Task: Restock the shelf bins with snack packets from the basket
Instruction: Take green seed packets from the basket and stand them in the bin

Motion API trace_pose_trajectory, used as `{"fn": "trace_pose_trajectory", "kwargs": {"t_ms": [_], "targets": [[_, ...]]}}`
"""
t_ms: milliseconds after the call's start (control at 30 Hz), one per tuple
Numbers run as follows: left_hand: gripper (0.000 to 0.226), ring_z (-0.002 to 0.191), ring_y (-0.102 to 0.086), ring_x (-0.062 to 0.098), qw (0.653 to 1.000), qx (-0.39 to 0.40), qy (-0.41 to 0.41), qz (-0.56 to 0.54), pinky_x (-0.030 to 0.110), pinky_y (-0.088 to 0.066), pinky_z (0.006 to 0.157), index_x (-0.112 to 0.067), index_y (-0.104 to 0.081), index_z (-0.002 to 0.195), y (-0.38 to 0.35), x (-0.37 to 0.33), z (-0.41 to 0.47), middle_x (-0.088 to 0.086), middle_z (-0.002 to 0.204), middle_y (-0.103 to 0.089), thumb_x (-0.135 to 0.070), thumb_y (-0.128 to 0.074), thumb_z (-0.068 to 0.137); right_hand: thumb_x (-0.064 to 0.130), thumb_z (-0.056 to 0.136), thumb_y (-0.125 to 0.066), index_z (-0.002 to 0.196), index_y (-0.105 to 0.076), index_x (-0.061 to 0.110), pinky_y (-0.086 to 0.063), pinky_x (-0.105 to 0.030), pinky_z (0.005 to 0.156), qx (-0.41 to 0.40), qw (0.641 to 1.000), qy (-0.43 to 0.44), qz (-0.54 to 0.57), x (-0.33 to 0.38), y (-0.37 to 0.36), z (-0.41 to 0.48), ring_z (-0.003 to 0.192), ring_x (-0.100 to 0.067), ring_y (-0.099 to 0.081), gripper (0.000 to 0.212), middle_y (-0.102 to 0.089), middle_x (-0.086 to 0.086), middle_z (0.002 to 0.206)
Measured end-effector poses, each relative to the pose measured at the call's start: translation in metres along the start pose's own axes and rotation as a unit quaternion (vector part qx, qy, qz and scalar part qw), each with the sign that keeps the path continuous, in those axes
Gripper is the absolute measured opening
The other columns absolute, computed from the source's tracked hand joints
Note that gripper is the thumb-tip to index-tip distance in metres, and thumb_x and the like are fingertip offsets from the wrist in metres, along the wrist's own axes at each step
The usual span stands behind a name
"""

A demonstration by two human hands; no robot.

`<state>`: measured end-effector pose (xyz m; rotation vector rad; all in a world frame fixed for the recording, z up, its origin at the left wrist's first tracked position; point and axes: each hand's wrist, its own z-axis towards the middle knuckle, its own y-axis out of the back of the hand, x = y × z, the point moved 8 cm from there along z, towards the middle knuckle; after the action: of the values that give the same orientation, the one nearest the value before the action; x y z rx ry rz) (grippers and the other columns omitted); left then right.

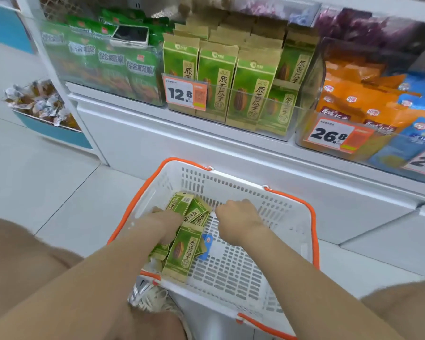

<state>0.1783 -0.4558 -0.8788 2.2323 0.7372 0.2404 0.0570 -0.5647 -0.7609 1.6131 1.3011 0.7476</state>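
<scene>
Green seed packets lie heaped in the basket under the left hand, its grip hidden, while the curled right hand sits just beside, seemingly empty.

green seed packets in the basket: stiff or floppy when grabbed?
Likely semi-stiff: the packets look like flat creased paper, and those in the bin stand upright. Probably light and apt to slide: they lie loosely overlapped under the left hand.

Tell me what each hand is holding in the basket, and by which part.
Left hand reaches among the green seed packets; its grip is hidden. Right hand is curled near one packet's edge; contact cannot be told.
</scene>
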Motion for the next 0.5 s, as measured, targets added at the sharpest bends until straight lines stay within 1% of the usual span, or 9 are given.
{"fn": "trace_pose_trajectory", "kwargs": {"t_ms": [33,100,133,200,267,300,333,400,500], "targets": [[0.052,0.124,-0.058,0.032,1.000,0.003,-0.020,0.001,0.046,-0.056,0.099,-0.020,-0.050,0.142,-0.005,-0.010,0.004,0.008,0.141,-0.056,0.000,-0.056,0.094,0.010,0.097,-0.049,0.101,-0.040,0.031,-0.043,-0.044,0.094,0.004,1.000,0.002,0.012,-0.001,-0.005,0.000,0.079,-0.030,-0.055,0.023,-0.043,-0.001,0.075],[0.074,0.132,-0.052,0.031,0.997,-0.016,-0.067,0.029,0.046,-0.051,0.105,-0.021,-0.043,0.151,-0.009,-0.035,0.010,0.006,0.149,-0.048,0.003,-0.071,0.087,0.011,0.097,-0.049,0.084,-0.025,0.025,-0.042,-0.043,0.090,0.003,0.999,-0.005,0.034,-0.006,-0.016,0.005,0.078,-0.029,-0.050,0.030,-0.041,0.000,0.073],[0.089,0.139,-0.045,0.031,0.994,-0.030,-0.086,0.055,0.047,-0.047,0.110,-0.021,-0.037,0.156,-0.009,-0.047,0.012,0.004,0.155,-0.042,0.002,-0.079,0.081,0.012,0.096,-0.049,0.075,-0.024,0.022,-0.040,-0.041,0.084,0.007,0.999,-0.015,0.040,-0.009,-0.022,0.008,0.078,-0.028,-0.049,0.034,-0.041,0.001,0.072],[0.109,0.152,-0.028,0.033,0.990,-0.034,-0.100,0.094,0.052,-0.037,0.119,-0.019,-0.020,0.164,-0.016,-0.061,0.021,0.005,0.168,-0.026,0.005,-0.080,0.077,0.016,0.096,-0.050,0.070,-0.032,0.027,-0.037,-0.038,0.076,0.015,0.998,-0.032,0.061,-0.015,-0.037,0.014,0.078,-0.028,-0.049,0.034,-0.043,0.002,0.071],[0.117,0.158,-0.012,0.037,0.990,0.003,-0.090,0.105,0.056,-0.025,0.126,-0.020,-0.001,0.168,-0.025,-0.062,0.028,0.006,0.174,-0.012,0.011,-0.071,0.080,0.020,0.096,-0.051,0.075,-0.046,0.021,-0.037,-0.036,0.071,0.015,0.995,-0.051,0.079,-0.021,-0.049,0.019,0.078,-0.027,-0.052,0.021,-0.045,0.002,0.071],[0.117,0.159,-0.009,0.038,0.990,0.016,-0.087,0.109,0.057,-0.021,0.127,-0.019,0.002,0.167,-0.028,-0.062,0.029,0.007,0.174,-0.012,0.011,-0.070,0.080,0.020,0.096,-0.051,0.079,-0.051,0.019,-0.038,-0.036,0.069,0.010,0.994,-0.057,0.088,-0.024,-0.053,0.021,0.078,-0.028,-0.054,0.016,-0.048,0.001,0.073],[0.115,0.158,-0.011,0.038,0.989,0.016,-0.087,0.116,0.056,-0.020,0.127,-0.018,-0.002,0.167,-0.028,-0.062,0.031,0.008,0.172,-0.017,0.009,-0.072,0.080,0.020,0.095,-0.052,0.082,-0.053,0.018,-0.038,-0.035,0.068,0.007,0.993,-0.063,0.098,-0.027,-0.057,0.021,0.078,-0.029,-0.055,0.013,-0.051,-0.001,0.076],[0.096,0.150,-0.027,0.035,0.987,-0.008,-0.093,0.133,0.052,-0.028,0.124,-0.013,-0.026,0.161,-0.022,-0.064,0.033,0.010,0.162,-0.034,0.004,-0.076,0.081,0.021,0.096,-0.052,0.086,-0.055,0.017,-0.039,-0.034,0.068,0.005,0.989,-0.077,0.126,-0.034,-0.063,0.021,0.080,-0.030,-0.056,0.011,-0.053,-0.003,0.080],[0.037,0.132,-0.039,0.031,0.984,-0.053,-0.097,0.138,0.048,-0.036,0.115,-0.013,-0.060,0.128,-0.001,-0.070,0.035,0.010,0.136,-0.054,-0.003,-0.065,0.093,0.022,0.096,-0.052,0.100,-0.066,0.016,-0.048,-0.035,0.071,0.013,0.983,-0.092,0.161,-0.040,-0.071,0.020,0.088,-0.030,-0.063,0.016,-0.064,-0.005,0.095]]}}
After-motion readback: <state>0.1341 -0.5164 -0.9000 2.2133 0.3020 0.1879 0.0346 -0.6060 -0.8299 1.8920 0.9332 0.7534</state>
